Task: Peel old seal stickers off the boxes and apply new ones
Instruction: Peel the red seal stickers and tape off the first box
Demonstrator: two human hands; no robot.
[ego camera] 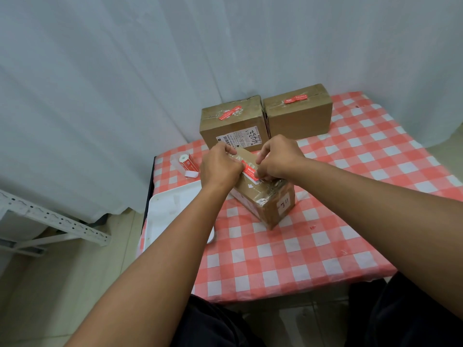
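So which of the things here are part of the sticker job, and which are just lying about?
Part of the job:
- near box, with both hands on it
- red seal sticker, pinched by left hand and right hand
- two far boxes, each with a red sticker on top
- sticker roll

Lying about:
- white tray
- checked tablecloth
- metal rack on the floor

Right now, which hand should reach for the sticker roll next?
Left. The sticker roll lies on the left, beside the left hand; the right hand would have to cross the near box.
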